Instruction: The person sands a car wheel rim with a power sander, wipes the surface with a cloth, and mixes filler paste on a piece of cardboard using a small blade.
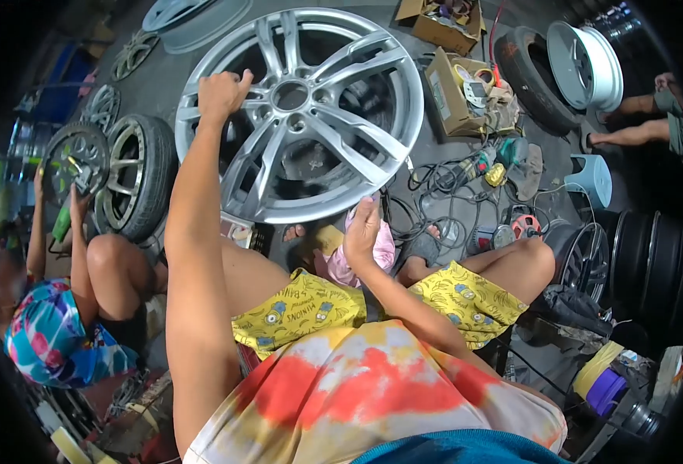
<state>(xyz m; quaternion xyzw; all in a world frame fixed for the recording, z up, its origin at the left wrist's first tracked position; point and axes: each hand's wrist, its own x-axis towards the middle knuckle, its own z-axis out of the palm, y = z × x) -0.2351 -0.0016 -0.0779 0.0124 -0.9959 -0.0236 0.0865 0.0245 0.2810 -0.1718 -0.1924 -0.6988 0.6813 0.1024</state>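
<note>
A large silver wheel rim [291, 128] with paired spokes stands tilted before me. My left hand [224, 94] is closed over a spoke at its left side, thumb sticking out; whether anything lies under the fingers is hidden. Just below the rim's bottom edge, my right hand [362, 232] is closed with its thumb up, against a bunched pink cloth [382, 246] that hangs beside and behind it. Its fingertips are partly hidden.
At the left a co-worker [71, 325] holds a green power tool [61, 223] at another wheel, beside a tyred wheel [134, 178]. Cardboard boxes [442, 93], cables [450, 185], a tyre [539, 81], a white rim [585, 66] and a blue stool [591, 179] lie right. Another person's legs show far right.
</note>
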